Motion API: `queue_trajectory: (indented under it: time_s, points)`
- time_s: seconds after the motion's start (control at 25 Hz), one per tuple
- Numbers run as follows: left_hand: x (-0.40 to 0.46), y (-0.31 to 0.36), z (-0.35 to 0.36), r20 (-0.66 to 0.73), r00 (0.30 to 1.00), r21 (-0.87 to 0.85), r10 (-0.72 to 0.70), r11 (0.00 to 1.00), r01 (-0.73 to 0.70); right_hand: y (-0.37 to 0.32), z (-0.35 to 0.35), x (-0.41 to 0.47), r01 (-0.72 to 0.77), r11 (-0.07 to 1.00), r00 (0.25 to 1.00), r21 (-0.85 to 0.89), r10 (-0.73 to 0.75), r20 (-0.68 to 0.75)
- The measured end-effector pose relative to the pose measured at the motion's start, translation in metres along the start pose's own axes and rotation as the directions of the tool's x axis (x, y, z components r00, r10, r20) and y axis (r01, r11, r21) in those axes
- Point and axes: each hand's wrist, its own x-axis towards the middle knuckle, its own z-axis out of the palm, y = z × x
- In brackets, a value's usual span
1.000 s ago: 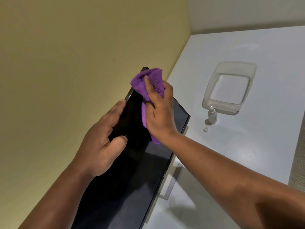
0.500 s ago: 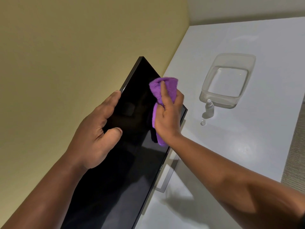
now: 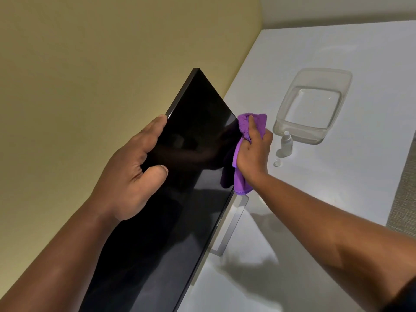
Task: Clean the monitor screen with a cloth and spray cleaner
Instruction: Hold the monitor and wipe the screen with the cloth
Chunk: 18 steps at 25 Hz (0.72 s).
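A black monitor (image 3: pixel 198 122) stands on a white desk (image 3: pixel 326 199) against a yellow wall. My left hand (image 3: pixel 135 172) grips its top edge, fingers over the rim and thumb on the dark screen. My right hand (image 3: pixel 254 152) holds a bunched purple cloth (image 3: pixel 242 176) and presses it against the screen's lower right edge. A small clear spray bottle (image 3: pixel 286 144) stands on the desk just right of my right hand, with its small cap (image 3: pixel 277 163) lying beside it.
A clear plastic tub (image 3: pixel 315 104) sits on the desk behind the bottle. The monitor's silver stand (image 3: pixel 229 226) shows below the screen's edge. The desk's right edge (image 3: pixel 403 176) borders grey carpet.
My right hand has wiped the cloth from the monitor's top corner down across the screen to its lower right edge. My left hand has kept its grip on the top edge.
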Motion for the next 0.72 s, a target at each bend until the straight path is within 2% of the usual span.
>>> queue_trajectory:
  time_s: [0.16,0.32,0.44,0.52,0.64,0.72]
  points:
    - [0.000,0.002,0.001,-0.002,1.000,-0.005,-0.015,1.000,0.015,0.031,0.006,-0.036,-0.065,0.981,0.995,-0.184,0.076,0.057]
    - [0.000,0.002,0.002,-0.014,0.999,0.021,-0.036,0.999,0.036,0.046,0.023,-0.094,-0.070,0.966,0.991,-0.250,0.096,0.095]
    - [-0.001,0.001,0.002,-0.014,0.999,0.029,-0.032,0.999,0.033,0.055,0.027,-0.142,-0.046,0.977,0.983,-0.210,0.081,0.162]
    - [-0.007,0.002,-0.002,-0.037,0.999,0.038,-0.023,0.999,0.025,0.057,0.026,-0.178,-0.003,0.989,0.964,-0.145,0.041,0.263]
    - [-0.001,-0.002,0.003,-0.011,1.000,0.052,-0.009,0.999,0.010,0.068,0.024,-0.211,0.038,0.976,0.928,-0.214,0.045,0.369]
    - [-0.001,-0.004,0.002,-0.020,1.000,0.067,-0.015,0.998,0.017,0.070,0.015,-0.213,0.050,0.983,0.909,-0.176,0.028,0.416]
